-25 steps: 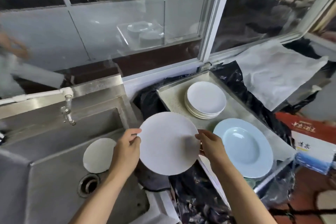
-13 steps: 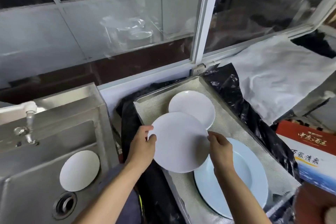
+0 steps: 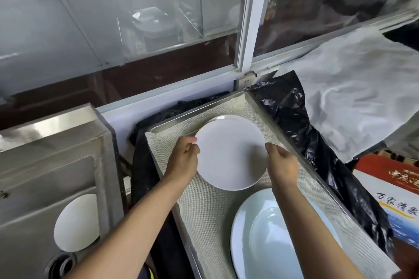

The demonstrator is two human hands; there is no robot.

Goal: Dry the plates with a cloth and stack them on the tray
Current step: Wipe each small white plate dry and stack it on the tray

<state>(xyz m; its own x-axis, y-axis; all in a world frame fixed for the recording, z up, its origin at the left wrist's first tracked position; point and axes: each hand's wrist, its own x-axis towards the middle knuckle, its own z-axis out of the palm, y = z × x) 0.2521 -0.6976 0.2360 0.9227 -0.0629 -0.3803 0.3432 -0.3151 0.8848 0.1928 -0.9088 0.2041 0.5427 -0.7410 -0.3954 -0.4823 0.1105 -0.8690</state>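
Observation:
I hold a white plate (image 3: 229, 156) by its two sides, just above the stack of white plates (image 3: 223, 117) at the far end of the metal tray (image 3: 199, 110). My left hand (image 3: 184, 161) grips the plate's left rim and my right hand (image 3: 282, 165) grips its right rim. Only a sliver of the stack's far edge shows behind the held plate. A mesh cloth liner (image 3: 204, 213) covers the tray floor. One more white plate (image 3: 76, 222) leans in the steel sink (image 3: 45, 179) at the left.
A large pale blue deep plate (image 3: 272, 240) lies at the tray's near end. Black plastic sheeting (image 3: 294, 120) surrounds the tray, with a white cloth (image 3: 353, 88) draped at the right and a printed carton (image 3: 394, 197) below it. A window frame (image 3: 247, 29) stands behind.
Both hands have carried the white plate from beside the sink to the right and away from me, over the tray, until it covers the stack of plates.

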